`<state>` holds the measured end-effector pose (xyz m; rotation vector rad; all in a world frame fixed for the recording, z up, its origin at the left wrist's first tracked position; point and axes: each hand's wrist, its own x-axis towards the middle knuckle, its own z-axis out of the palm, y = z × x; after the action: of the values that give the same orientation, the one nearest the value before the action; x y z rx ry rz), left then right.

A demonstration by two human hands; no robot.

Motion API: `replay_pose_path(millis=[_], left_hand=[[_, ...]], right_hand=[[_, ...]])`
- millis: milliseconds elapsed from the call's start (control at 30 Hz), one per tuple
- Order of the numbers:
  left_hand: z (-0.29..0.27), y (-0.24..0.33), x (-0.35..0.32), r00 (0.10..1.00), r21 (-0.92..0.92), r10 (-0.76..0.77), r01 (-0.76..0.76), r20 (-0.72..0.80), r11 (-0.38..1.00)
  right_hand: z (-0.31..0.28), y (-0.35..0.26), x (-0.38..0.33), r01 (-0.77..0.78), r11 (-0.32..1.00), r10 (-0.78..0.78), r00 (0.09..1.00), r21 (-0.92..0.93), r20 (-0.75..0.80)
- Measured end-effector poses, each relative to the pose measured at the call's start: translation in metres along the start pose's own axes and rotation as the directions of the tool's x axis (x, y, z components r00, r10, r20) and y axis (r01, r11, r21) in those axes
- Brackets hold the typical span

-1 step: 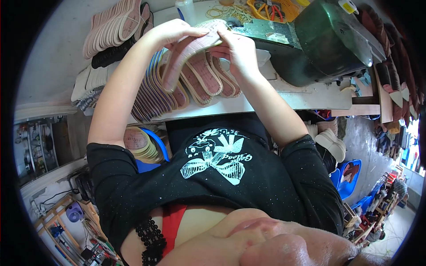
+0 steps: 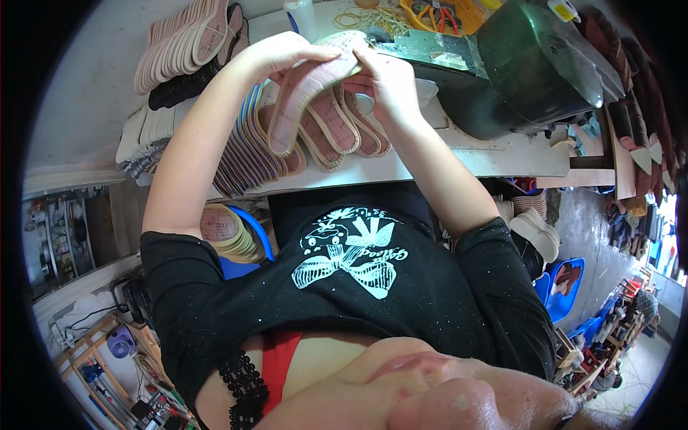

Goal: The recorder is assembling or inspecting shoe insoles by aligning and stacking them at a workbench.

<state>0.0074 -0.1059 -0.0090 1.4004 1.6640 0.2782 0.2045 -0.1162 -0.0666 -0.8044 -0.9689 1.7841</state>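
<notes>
Between both hands is a curved pinkish shoe insole with a pale stitched edge, raised above the worktable. My left hand is closed on its left side, thumb on top. My right hand pinches its right edge near the upper end, beside the green sewing machine. The insole's free end hangs down toward me. Beneath it lie several more insoles with pale rims. To their left stands a long row of stacked insoles.
Bundled pink insoles stand at the far left. A yellow basket with red-handled tools sits at the back, near tangled yellow cord and a clear bottle. The dark green machine body stands at right. A blue container holds insoles below.
The insole's hanging end has swung slightly to the right and a little nearer me. Both hands keep their hold, almost unmoved.
</notes>
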Motion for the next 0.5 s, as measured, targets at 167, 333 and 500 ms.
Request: replay_pose_path(millis=[167, 333, 500], left_hand=[[0.014, 0.014, -0.019, 1.0, -0.086, -0.004, 0.004, 0.0, 0.996], [0.022, 0.006, -0.016, 1.0, -0.195, -0.015, 0.014, -0.001, 0.981], [0.022, 0.011, -0.022, 0.993, -0.29, -0.066, 0.093, 0.102, 0.953]], right_hand=[[-0.004, -0.006, 0.002, -0.025, 0.999, 0.026, 0.999, -0.042, 0.033], [-0.009, -0.01, -0.006, -0.091, 0.982, 0.111, 0.987, -0.165, 0.118], [-0.007, 0.003, -0.036, 0.105, 0.896, -0.016, 0.979, -0.432, 0.205]])
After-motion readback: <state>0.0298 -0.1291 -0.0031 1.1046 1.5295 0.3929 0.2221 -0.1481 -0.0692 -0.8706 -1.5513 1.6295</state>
